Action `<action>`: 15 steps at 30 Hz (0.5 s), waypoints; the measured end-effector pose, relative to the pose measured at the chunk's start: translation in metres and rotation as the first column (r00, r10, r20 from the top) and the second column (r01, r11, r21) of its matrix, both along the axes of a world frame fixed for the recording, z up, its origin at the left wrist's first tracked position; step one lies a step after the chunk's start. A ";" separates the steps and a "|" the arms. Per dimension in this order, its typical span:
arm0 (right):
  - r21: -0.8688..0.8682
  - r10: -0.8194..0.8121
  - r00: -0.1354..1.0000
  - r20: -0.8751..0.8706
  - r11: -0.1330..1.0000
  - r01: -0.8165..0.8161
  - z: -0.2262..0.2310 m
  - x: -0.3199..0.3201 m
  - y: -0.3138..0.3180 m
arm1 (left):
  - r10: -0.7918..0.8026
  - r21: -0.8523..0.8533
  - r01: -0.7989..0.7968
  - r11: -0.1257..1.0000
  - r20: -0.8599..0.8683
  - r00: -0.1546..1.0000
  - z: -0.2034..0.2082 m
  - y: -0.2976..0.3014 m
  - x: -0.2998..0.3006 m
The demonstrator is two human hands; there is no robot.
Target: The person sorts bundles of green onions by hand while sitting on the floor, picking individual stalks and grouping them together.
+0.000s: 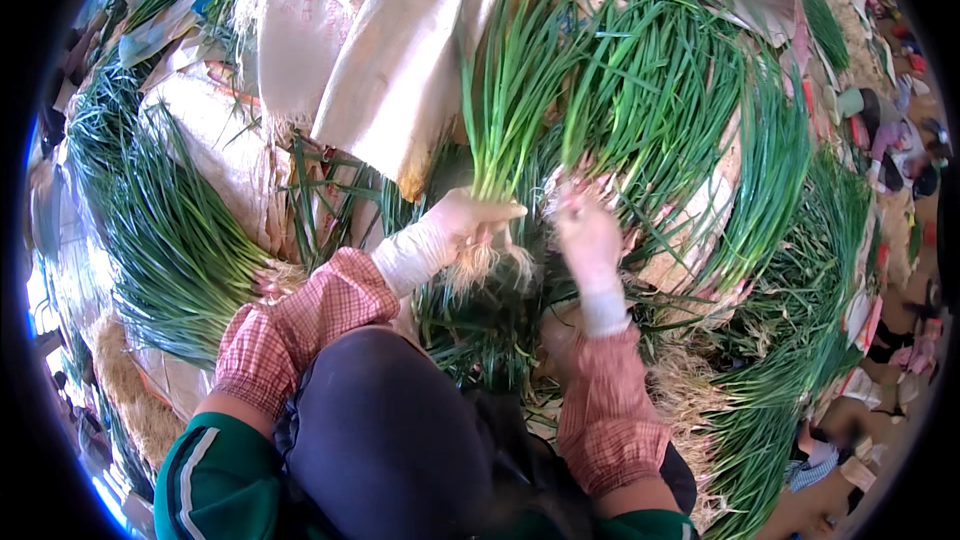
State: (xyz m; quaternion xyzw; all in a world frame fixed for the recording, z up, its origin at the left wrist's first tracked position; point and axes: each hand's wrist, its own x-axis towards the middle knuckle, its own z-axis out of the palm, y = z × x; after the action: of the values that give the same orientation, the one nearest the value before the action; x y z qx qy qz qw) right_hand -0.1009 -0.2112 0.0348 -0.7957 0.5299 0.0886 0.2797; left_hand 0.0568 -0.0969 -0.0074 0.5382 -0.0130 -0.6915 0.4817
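Observation:
My left hand [468, 218], in a pale glove, is closed round the lower stalks of a bunch of green onions [510, 90]. Their leaves point away from me and the stringy roots [475, 260] hang below my fingers. To the right, my gloved right hand [590, 235] is slightly blurred, its fingers drawn together at the root ends of a large pile of green onions [660, 70]. Whatever lies between those fingers is too smeared to name.
Another heap of green onions [180, 240] lies at the left, with more along the right [840, 240]. Pale woven sacks [400, 50] cover the far middle. Loose trimmed leaves [480, 330] lie below my hands, and a root pile [690, 390] sits beside my right forearm.

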 end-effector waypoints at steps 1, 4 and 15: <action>0.057 0.102 0.966 0.238 0.991 -0.119 -0.013 -0.009 0.025 | 0.034 0.018 -0.034 0.999 -0.022 0.999 -0.005 0.003 0.001; 0.643 -0.406 0.813 0.418 0.764 0.051 -0.004 -0.008 0.052 | -0.030 0.006 0.030 1.000 0.027 0.999 0.005 -0.005 -0.004; 0.940 -0.953 0.011 0.302 0.299 0.165 -0.072 0.037 0.058 | 0.015 -0.070 -0.015 0.997 0.002 1.000 0.011 0.003 -0.011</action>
State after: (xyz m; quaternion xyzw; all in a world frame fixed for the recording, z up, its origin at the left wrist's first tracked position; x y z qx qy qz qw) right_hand -0.0636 -0.1535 -0.0375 -0.1814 0.5070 -0.3012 0.7870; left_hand 0.0458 -0.0943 0.0039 0.5221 -0.0336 -0.6862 0.5054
